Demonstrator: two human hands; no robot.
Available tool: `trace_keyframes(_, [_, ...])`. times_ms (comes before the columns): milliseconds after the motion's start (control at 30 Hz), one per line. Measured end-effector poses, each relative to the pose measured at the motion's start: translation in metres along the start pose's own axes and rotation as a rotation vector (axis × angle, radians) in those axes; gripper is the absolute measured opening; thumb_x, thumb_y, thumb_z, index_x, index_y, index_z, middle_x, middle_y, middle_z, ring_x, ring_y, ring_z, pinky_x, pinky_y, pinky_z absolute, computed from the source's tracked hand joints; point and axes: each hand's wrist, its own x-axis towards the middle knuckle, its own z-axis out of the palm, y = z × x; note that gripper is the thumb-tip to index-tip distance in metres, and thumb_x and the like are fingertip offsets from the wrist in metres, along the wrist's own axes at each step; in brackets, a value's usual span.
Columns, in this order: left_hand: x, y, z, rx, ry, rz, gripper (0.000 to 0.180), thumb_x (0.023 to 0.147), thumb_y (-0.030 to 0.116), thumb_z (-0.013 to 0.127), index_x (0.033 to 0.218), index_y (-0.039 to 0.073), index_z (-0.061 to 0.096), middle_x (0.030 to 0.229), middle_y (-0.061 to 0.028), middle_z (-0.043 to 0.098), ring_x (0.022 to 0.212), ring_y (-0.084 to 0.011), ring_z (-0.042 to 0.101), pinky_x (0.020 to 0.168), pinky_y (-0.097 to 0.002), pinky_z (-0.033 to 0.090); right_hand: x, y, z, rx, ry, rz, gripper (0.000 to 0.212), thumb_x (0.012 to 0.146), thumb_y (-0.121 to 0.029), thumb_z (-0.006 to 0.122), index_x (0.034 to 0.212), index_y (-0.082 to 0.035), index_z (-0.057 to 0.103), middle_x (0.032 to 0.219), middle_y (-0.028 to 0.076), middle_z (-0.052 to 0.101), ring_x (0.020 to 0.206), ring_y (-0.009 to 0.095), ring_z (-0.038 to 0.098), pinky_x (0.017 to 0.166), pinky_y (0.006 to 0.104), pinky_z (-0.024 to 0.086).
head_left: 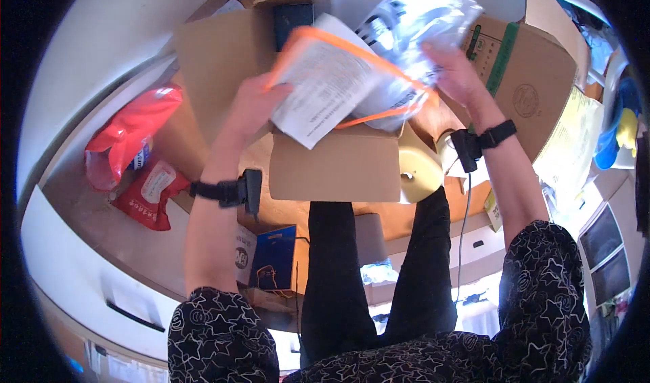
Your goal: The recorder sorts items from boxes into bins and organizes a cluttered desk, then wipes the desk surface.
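My left hand [257, 102] is closed on the left edge of an orange-edged clear plastic pouch, near a white printed sheet [323, 102] that lies against it. The orange edging [369, 56] runs down toward my right hand. My right hand [452, 75] is closed at the side of a shiny clear plastic bag [420, 17], whose dark contents are too blurred to name. Both hands are over an open cardboard box [335, 169], and its near flap hangs toward me. Black straps with small dark devices sit on both wrists.
Another cardboard box [528, 92] with green tape stands at the right. Beside the open box is a yellow stool [416, 163]. Red plastic bags [145, 136] lie at the left. A blue box [274, 258] is low down by my legs, and a cable [466, 241] hangs from my right wrist.
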Motion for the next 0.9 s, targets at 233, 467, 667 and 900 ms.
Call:
trace_keyframes(233, [-0.065,0.0,-0.022,-0.896,0.219,-0.175,0.032,0.088,0.011,0.049,0.116,-0.005,0.047,0.107,-0.0121,0.059,0.092,-0.02,0.059,0.083,-0.0317,0.048,-0.03,0.008,-0.057,0.701,0.308,0.272,0.029,0.086,-0.017,0.055,0.108,0.001,0.053,0.103,0.009,0.06,0.093,0.019,0.058,0.087,0.0317,0.043])
trace_keyframes(467, [-0.083,0.026,0.032,-0.88,0.168,-0.143,0.03,0.088,0.01,0.049,0.115,-0.004,0.048,0.106,-0.0131,0.059,0.091,-0.0198,0.06,0.079,-0.0312,0.051,-0.053,0.019,-0.069,0.657,0.033,0.298,0.024,0.084,-0.014,0.056,0.102,0.002,0.055,0.097,0.009,0.062,0.087,0.018,0.06,0.081,0.0321,0.047])
trace_keyframes(667, [-0.103,0.072,0.082,-0.813,0.22,-0.121,0.032,0.087,0.008,0.051,0.117,-0.003,0.047,0.11,-0.013,0.057,0.095,-0.0211,0.059,0.082,-0.0322,0.05,-0.078,0.019,-0.068,0.609,0.018,0.298,0.021,0.083,-0.011,0.058,0.097,0.004,0.056,0.092,0.011,0.062,0.079,0.02,0.062,0.076,0.0333,0.05])
trace_keyframes(900, [-0.088,0.114,0.197,-0.87,0.089,-0.121,0.031,0.086,0.008,0.053,0.114,-0.003,0.05,0.11,-0.0113,0.057,0.097,-0.0188,0.057,0.085,-0.0302,0.047,-0.115,0.024,-0.08,0.756,0.08,0.37,0.027,0.083,-0.011,0.057,0.105,0.003,0.053,0.094,0.01,0.062,0.084,0.019,0.061,0.08,0.0321,0.048])
